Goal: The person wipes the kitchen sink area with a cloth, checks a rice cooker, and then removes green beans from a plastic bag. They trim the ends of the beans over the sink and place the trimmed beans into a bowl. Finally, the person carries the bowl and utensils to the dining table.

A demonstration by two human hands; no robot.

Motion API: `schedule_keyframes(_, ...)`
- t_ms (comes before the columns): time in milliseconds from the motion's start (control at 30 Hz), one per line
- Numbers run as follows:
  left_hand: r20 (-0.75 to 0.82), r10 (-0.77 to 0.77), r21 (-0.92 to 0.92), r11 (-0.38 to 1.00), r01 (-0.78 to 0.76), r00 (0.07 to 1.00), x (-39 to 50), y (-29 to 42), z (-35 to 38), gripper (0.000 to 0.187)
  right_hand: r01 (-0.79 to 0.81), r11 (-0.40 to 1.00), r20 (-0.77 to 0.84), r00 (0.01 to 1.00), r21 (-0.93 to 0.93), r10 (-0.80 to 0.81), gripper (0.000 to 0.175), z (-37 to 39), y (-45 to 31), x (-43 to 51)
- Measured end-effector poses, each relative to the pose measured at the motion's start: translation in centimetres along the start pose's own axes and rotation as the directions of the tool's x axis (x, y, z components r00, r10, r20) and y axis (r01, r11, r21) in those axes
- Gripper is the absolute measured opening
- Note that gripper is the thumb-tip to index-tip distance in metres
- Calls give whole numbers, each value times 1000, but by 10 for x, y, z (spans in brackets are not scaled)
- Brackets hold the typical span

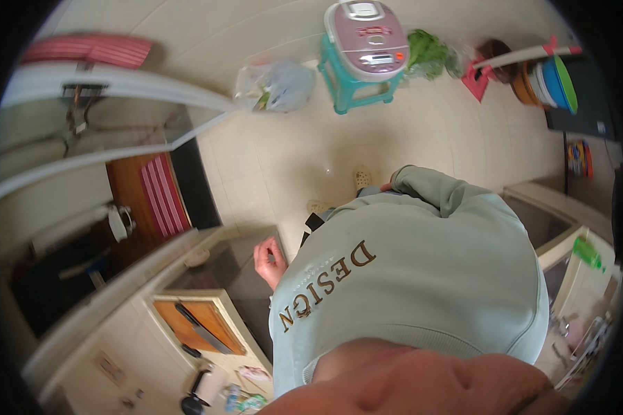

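My left hand (269,259) hangs beside my body, fingers loosely curled with a gap to the thumb and nothing visible in it. It is above the brown glossy front of a cabinet. Only a little of my right hand (387,187) shows past the cuff of the pale green sweatshirt (420,270), near my thigh; its fingers are mostly hidden. Beyond my feet in beige clogs (363,176), a pink and white rice cooker (369,44) sits on a teal plastic stool (337,88).
Plastic bags (283,85) and leafy greens (425,49) lie on the floor beside the stool. An open-framed glass door (109,132) stands at left. A knife (202,329) rests on a wooden cutting board (171,316) at the lower left counter. Stacked basins (563,85) are upper right.
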State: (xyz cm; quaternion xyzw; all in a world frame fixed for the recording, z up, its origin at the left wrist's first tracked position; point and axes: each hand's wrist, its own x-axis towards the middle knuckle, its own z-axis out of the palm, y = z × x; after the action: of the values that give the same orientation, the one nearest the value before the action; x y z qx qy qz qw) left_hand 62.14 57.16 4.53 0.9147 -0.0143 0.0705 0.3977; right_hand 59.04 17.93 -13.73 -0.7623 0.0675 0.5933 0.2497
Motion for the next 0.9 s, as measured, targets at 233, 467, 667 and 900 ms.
schedule_keyframes(233,404,178,-38,983,-178,897,85,38,59,7,-73,909,-33,995,411,95,65,34,45,-22)
schedule_keyframes(467,628,437,-224,894,-389,643,206,69,158,15,-175,642,-150,896,746,419,82,72,52,-65)
schedule_keyframes(667,685,562,-356,814,-460,463,234,142,242,13,-137,379,-71,871,915,487,86,102,72,-78)
schedule_keyframes(900,798,577,-428,745,-512,172,172,225,338,13,-74,247,-49,887,966,459,86,115,151,-78)
